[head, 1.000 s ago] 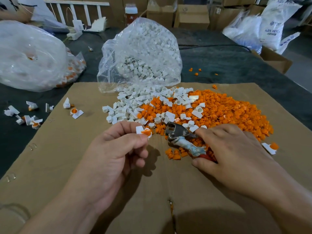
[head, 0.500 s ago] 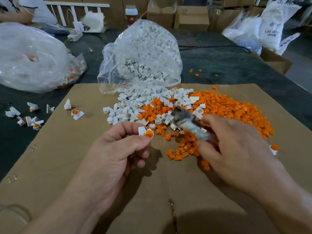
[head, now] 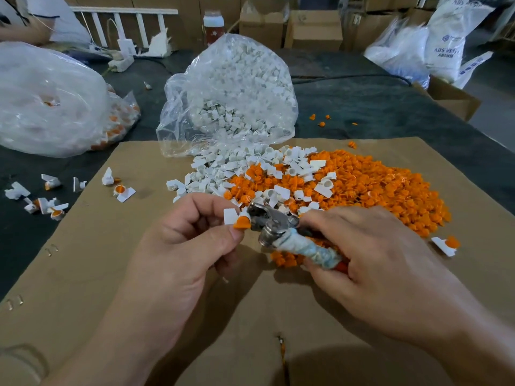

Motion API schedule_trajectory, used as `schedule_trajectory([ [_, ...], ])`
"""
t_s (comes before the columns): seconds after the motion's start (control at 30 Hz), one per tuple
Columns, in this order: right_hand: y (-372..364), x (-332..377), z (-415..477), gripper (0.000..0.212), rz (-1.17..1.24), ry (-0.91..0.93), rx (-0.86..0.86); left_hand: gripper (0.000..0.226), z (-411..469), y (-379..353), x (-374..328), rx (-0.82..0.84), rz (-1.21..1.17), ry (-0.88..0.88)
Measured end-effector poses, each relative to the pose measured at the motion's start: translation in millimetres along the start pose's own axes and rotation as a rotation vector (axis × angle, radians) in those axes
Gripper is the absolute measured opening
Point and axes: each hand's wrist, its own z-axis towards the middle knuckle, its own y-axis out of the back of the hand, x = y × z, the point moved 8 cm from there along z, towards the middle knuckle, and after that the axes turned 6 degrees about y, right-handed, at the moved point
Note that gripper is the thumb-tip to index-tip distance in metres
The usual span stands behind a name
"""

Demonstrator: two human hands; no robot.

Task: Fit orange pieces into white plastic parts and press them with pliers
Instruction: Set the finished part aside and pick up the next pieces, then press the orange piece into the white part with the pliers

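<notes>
Left hand (head: 189,240): thumb and forefinger pinch a white part (head: 230,216) with an orange piece (head: 242,222) seated in it. Right hand (head: 370,263): fingers curled round the wrapped handles of the pliers (head: 281,229).

Cardboard (head: 111,274) lies under both hands. A clear bag (head: 237,93) of white parts stands beyond the left fingertips. The orange heap (head: 376,185) spreads beyond the right knuckles.

Change: one second ago the pliers lay on the cardboard at the near edge of the heap, under the right hand. They are now lifted, and their head has been brought across to the left fingertips. The left hand has held its pinch throughout. This suggests that fitting is done for this part and pressing is about to begin. Whether the jaws already bear on the orange piece cannot be told.

Orientation: the pliers' long axis runs from the right palm toward the left thumb, head leading. The white part's flat tab lies against the left fingertips. The orange piece is at the end facing the pliers, just beside their head.
</notes>
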Motion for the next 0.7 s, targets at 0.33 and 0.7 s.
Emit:
schedule_trajectory([
  [0.33, 1.7, 1.1, -2.2, 0.037, 0.021, 0.02, -0.02, 0.01, -0.1, 3.0, 0.3, 0.006, 0.074, -0.035],
  [0.7, -2.1, 0.3, -3.0, 0.045, 0.039, 0.009, 0.014, 0.018, -1.5, 2.2, 0.0, -0.007, 0.232, -0.057],
])
